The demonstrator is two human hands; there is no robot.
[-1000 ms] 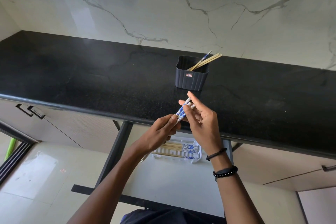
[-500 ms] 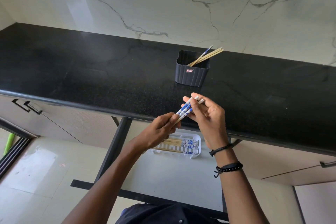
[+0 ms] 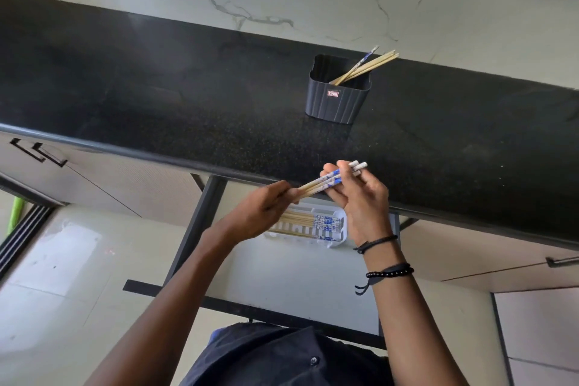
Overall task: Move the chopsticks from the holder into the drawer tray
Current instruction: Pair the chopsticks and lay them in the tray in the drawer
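The holder [image 3: 338,97] stands on the counter [image 3: 188,103] behind both hands, the tray [image 3: 340,230] in the drawer [image 3: 297,276] below.

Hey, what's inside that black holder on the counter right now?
The black holder has a few chopsticks leaning out over its right rim, mostly plain wood, one with a blue pattern. Their lower ends and the holder's bottom are hidden by its walls.

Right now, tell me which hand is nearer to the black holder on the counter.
Right. The right hand grips the patterned ends of the held chopsticks just below the holder, in front of it. The left hand pinches the bare ends lower and further left.
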